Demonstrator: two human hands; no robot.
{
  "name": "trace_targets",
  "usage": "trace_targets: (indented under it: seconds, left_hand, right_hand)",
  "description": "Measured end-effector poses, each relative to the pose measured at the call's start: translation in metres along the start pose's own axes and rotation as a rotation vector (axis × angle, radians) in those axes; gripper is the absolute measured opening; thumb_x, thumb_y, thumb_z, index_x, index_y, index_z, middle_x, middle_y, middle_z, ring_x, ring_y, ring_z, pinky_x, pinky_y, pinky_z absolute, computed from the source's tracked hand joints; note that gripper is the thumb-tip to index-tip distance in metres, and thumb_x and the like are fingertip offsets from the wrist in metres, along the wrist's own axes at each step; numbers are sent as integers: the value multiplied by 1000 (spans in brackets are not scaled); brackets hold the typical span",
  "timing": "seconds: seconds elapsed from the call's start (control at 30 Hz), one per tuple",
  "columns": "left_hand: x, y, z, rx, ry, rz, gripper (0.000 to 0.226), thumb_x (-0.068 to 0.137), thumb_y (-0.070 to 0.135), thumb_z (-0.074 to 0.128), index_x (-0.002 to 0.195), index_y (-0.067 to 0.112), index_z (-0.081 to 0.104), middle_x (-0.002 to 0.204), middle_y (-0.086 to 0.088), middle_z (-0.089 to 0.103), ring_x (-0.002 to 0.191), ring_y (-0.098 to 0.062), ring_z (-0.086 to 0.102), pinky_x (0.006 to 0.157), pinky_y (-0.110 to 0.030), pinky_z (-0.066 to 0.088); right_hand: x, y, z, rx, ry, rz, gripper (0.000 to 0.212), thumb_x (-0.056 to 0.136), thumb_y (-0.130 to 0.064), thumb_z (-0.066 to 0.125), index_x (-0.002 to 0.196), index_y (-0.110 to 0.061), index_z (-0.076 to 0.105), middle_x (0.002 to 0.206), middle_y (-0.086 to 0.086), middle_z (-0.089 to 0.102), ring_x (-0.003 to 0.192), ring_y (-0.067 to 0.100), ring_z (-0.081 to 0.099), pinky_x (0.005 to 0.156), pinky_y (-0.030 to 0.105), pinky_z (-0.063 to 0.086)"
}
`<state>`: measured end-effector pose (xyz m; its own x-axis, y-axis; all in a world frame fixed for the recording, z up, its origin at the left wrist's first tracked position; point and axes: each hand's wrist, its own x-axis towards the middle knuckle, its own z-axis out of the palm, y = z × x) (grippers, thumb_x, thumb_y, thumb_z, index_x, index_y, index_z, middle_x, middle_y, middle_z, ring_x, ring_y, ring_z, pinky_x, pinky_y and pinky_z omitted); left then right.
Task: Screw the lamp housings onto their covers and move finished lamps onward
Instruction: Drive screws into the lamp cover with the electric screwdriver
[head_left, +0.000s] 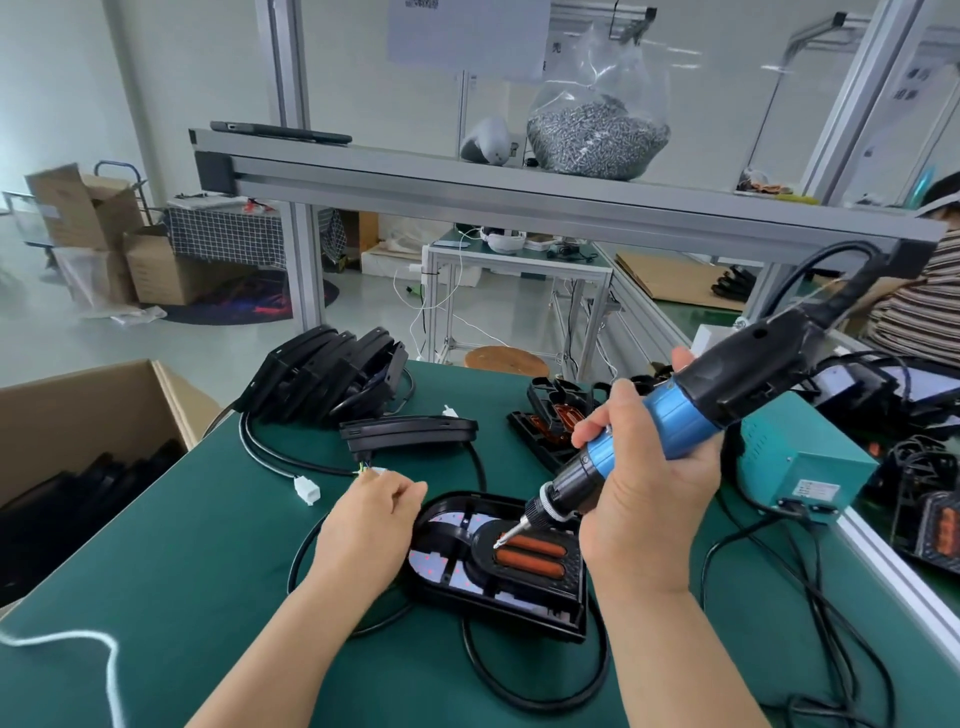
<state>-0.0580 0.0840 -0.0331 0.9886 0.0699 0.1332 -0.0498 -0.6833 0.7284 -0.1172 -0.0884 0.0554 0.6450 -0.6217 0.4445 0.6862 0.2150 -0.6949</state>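
A black lamp housing (519, 603) lies open side up on the green mat in front of me, with two orange strips and a pale board inside. My right hand (649, 499) grips a blue and black electric screwdriver (675, 421), tilted so that its bit tip rests by the left end of the orange strips. My left hand (366, 525) sits at the housing's left rim with curled fingers; I cannot make out anything in them. Another black lamp (408, 431) lies just behind, its cable and white connector (306, 489) trailing left.
A stack of black lamp parts (327, 379) stands at the mat's back left. An open cardboard box (78, 447) holds more at the left. More black parts (556, 415) and a teal power unit (795, 467) sit at the right. Black cables loop around the housing. A seated person is at far right.
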Motion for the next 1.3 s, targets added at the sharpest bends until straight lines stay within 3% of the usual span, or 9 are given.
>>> trace_targets:
  seconds: [0.1,0.2,0.27,0.33,0.47,0.57,0.67,1.0,1.3]
  left_hand:
    - [-3,3,2,143,-184,-1,33,97,55,44,96,28,62,91,6,66,91,-21,61,83,-33,48]
    - [-8,4,7,224,-185,17,45,95,64,36,117,32,57,110,6,62,101,-22,58,87,-33,46]
    - [-11,4,10,217,-173,17,48,94,66,34,126,34,53,119,6,59,105,-23,57,86,-33,44]
    - [-13,4,12,221,-178,25,45,95,63,34,124,36,54,113,5,62,101,-24,58,84,-34,47]
    - [-12,2,14,267,-178,53,26,98,43,38,109,30,58,85,10,61,90,-26,61,79,-36,52]
    - [-9,-3,16,531,-185,206,26,97,13,42,117,26,52,102,11,55,99,-25,58,81,-36,53]
    - [-5,-9,18,679,-191,282,40,89,-2,43,121,20,49,120,7,53,102,-23,57,71,-28,45]
    - [0,-12,22,722,-202,304,40,87,-4,42,120,18,48,120,5,52,102,-21,58,73,-27,42]
    - [-6,-5,17,662,-174,284,33,86,-3,43,110,19,50,113,4,54,99,-23,55,67,-28,38]
  right_hand:
    - [-4,5,4,-2,-10,20,40,82,-16,71,110,-44,65,70,2,56,56,16,57,61,27,53]
    - [-11,10,7,-22,-42,24,44,77,-23,73,116,-40,63,73,9,54,57,16,57,60,23,53]
    - [-15,14,7,-37,-66,37,37,74,-27,74,103,-49,67,73,6,56,57,15,59,60,22,53]
    - [-20,16,6,-56,-84,40,30,73,-31,74,90,-54,68,70,1,59,57,14,61,60,21,53]
    - [-26,23,7,-96,-91,49,36,78,-22,73,89,-56,67,68,-4,60,56,14,60,60,20,52]
    - [-31,27,9,-129,-102,63,39,79,-17,71,81,-56,67,67,-3,60,56,13,61,58,21,52]
    - [-35,29,10,-143,-112,78,37,79,-19,71,79,-56,67,71,7,59,57,13,61,58,19,52]
    - [-38,29,11,-162,-148,92,35,78,-18,71,78,-52,66,72,11,59,59,13,60,61,19,53]
    - [-40,30,10,-163,-181,69,42,78,-17,71,89,-58,65,65,-3,60,57,13,61,61,21,53]
